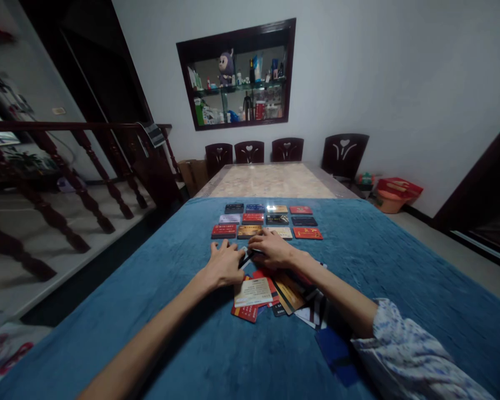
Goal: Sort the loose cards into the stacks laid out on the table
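Note:
A pale card with a black stripe [246,259] sits between my two hands, just in front of a grid of card stacks. My left hand [224,264] pinches the card's left end with thumb and index finger, its other fingers spread. The fingers of my right hand [271,250] curl down over the card's right end, hiding it. Right behind them is a gold card stack [250,231], with a red stack [224,231] at its left and a cream stack [284,233] partly behind my right hand. Below my wrists lies a loose pile with a cream card [253,293] on top.
Further stacks form the back rows, such as a red one [300,210]. A gold card [290,294] and a dark blue card [336,355] lie near my right forearm. The blue cloth [170,311] covers the near table; bare tabletop [258,179] and chairs [345,155] stand beyond.

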`<state>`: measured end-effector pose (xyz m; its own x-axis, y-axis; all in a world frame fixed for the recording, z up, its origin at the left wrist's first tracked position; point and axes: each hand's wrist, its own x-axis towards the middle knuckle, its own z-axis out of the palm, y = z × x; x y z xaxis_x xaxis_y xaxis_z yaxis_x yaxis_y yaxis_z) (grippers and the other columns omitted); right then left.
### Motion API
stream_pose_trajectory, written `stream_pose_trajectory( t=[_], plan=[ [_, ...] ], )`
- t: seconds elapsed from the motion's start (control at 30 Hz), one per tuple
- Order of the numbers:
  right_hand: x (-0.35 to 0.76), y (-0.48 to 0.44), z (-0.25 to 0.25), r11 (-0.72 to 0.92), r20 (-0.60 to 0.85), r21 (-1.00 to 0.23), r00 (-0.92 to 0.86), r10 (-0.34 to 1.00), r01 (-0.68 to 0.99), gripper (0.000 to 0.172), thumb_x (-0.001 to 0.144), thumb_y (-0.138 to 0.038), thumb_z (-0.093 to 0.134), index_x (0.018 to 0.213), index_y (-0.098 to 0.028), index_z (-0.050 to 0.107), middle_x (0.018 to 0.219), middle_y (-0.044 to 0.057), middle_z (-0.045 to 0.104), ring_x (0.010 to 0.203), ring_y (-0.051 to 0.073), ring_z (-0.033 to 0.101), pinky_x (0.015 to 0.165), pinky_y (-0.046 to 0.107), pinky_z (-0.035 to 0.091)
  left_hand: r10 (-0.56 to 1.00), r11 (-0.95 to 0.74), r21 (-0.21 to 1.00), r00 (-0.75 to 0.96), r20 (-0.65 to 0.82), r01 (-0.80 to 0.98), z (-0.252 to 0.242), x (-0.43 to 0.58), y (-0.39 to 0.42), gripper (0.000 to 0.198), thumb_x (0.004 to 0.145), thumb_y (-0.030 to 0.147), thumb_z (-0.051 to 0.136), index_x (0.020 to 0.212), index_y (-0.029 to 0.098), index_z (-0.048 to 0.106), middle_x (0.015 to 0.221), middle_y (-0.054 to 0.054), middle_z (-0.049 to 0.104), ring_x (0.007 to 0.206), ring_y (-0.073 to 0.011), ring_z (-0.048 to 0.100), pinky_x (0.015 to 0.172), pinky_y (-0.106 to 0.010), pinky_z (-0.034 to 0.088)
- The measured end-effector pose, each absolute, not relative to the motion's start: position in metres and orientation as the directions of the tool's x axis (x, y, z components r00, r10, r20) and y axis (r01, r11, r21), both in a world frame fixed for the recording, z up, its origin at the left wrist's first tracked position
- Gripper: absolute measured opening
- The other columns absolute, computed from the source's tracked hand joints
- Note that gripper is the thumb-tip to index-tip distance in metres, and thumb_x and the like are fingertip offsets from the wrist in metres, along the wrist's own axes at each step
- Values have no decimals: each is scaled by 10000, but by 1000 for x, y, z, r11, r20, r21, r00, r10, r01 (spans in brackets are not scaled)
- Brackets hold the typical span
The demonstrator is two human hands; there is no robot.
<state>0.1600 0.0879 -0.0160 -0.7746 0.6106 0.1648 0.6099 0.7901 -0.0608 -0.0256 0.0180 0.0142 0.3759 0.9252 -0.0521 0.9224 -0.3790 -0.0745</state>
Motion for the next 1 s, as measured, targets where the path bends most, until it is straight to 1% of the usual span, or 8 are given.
stream_pose_trajectory(
  t=[0.13,0.33,0.4,0.53,0.67,0.77,1.0],
  plan=[
    [155,92,-24,816,140,-89,-804,577,571,455,846,-328,639,1289,-219,629,1386,91,595,1231,329,425,900,440,394,911,-413,-65,412,-20,909,7,-38,17,301,768,203,527,1033,202,671,1110,-117,659,1165,-368,492,997,-645,325],
    [155,94,-30,826,129,-140,-817,563,547,459,855,-307,598,1307,-232,619,1400,82,591,1241,332,423,907,460,393,915,-400,3,399,65,917,-3,-54,13,140,824,276,578,878,175,659,1099,-123,635,1159,-357,485,1003,-617,315],
    [156,94,-30,829,146,-145,-817,558,541,456,843,-313,609,1291,-229,632,1379,84,607,1213,332,439,900,461,390,913,-403,29,399,77,915,-6,-58,12,139,843,290,588,866,175,662,1091,-117,633,1148,-344,486,997,-597,318],
    [156,93,-30,843,184,-134,-823,538,521,413,827,-306,642,1232,-231,670,1322,81,644,1168,318,459,874,441,390,912,-406,53,400,96,913,-9,-62,12,183,870,337,609,921,181,691,1074,-108,627,1125,-327,488,977,-556,331],
    [155,93,-31,866,222,-114,-837,500,487,357,840,-284,634,1186,-224,696,1269,77,673,1135,296,468,859,414,381,901,-426,25,421,100,904,-10,-63,10,208,898,339,580,911,174,706,1024,-112,623,1079,-309,499,961,-527,339],
    [155,92,-30,879,241,-100,-846,476,466,351,841,-289,642,1177,-210,706,1229,86,691,1120,290,472,855,406,371,877,-465,6,460,141,885,-12,-65,8,219,914,322,553,884,169,706,989,-112,620,1054,-289,503,959,-504,340],
    [157,90,-29,910,285,-83,-865,413,407,262,891,-303,614,1098,-206,742,1107,85,739,1107,277,494,873,400,356,813,-567,-11,561,158,824,-13,-73,10,218,936,276,521,916,178,715,930,-95,643,1043,-258,523,932,-437,363]
  ],
)
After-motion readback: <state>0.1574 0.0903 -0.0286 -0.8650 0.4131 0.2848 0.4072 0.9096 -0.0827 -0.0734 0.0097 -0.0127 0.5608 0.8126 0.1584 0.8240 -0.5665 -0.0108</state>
